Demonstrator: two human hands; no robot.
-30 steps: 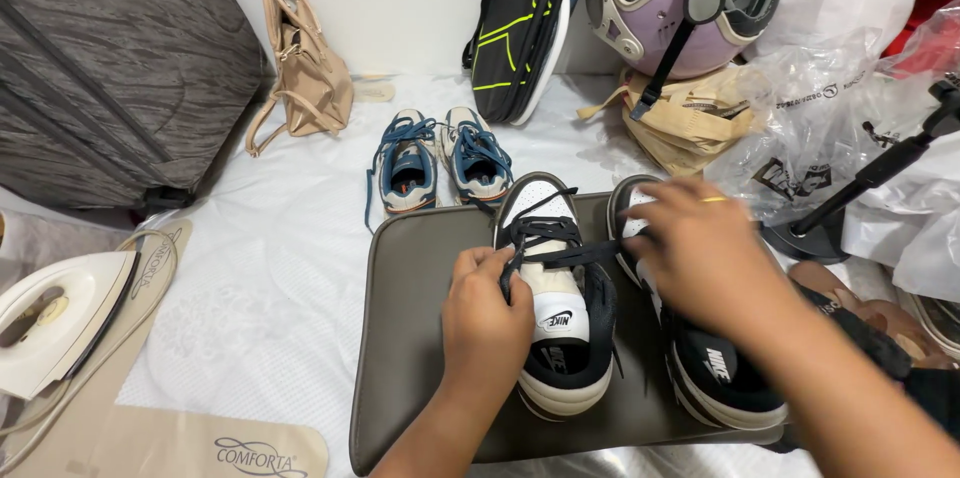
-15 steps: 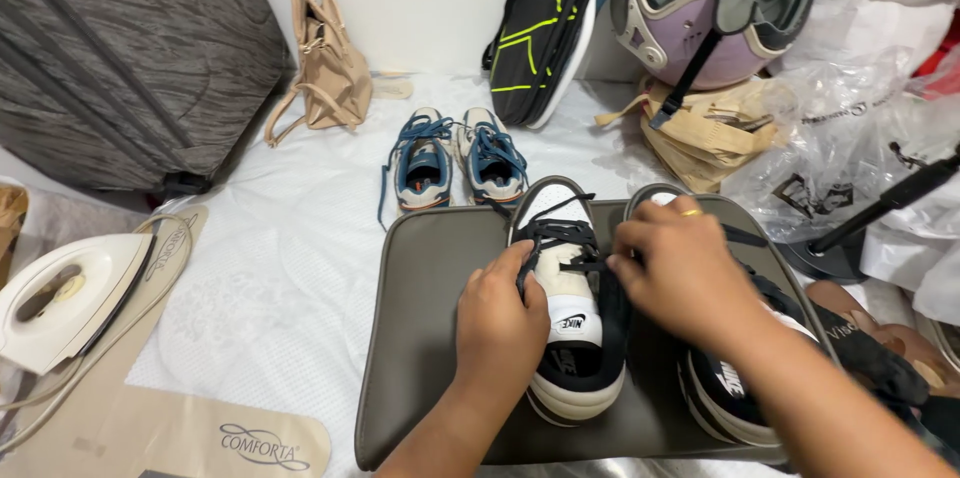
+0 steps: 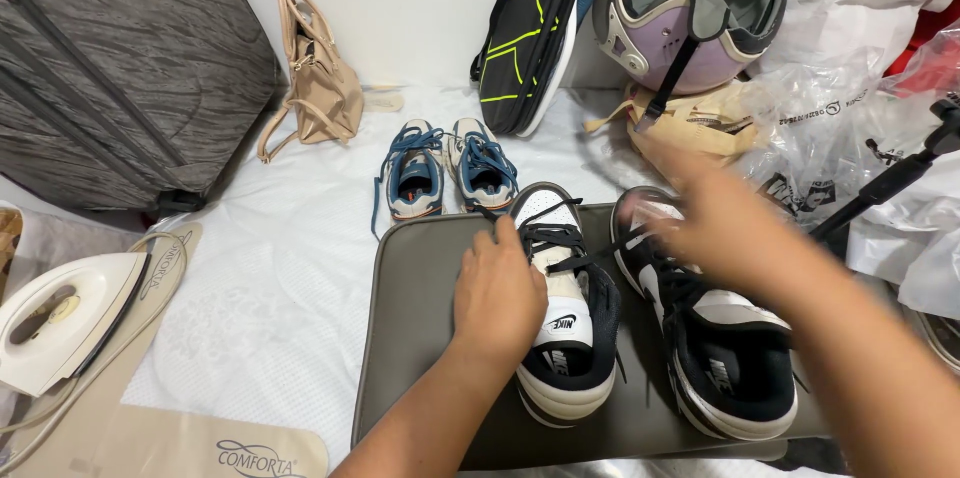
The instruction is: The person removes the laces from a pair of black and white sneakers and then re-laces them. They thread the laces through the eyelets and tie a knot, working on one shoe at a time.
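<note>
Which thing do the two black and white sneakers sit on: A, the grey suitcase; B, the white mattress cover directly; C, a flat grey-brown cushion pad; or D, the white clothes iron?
C: both black and white sneakers rest on the flat grey-brown pad, which lies on the white cover, with the left hand on one sneaker's laces.

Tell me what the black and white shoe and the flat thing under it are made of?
The black and white shoe under the left hand looks like smooth leather or a leather-like material, with a faint sheen on its panels; its black laces look like woven fabric. The olive-grey pad beneath seems matte faux leather, smooth with a stitched rounded edge, though I can't be sure.
</note>
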